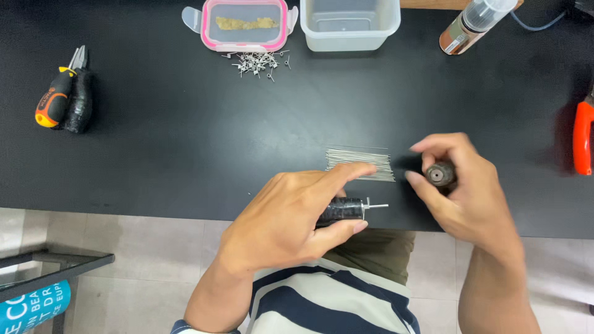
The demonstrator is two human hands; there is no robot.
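— Where do the hands sit on the table (185, 142)?
— At the near edge: the left hand (291, 216) holds a cylindrical tool (341, 210), the right hand (461, 185) to its right holds a small chuck-like piece (440, 174). A bundle of straight wires (360, 164) lies between them, just beyond.
— And farther off?
— Far edge: lidded box (243, 25), bent wire bits (258, 63) before it, open tub (349, 25) to its right, bottle (473, 25) farther right. Pliers (65, 93) far left.

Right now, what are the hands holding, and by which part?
The left hand grips a black cylindrical tool around its body, its metal tip sticking out. The right hand pinches a small dark cap-like piece by its sides.
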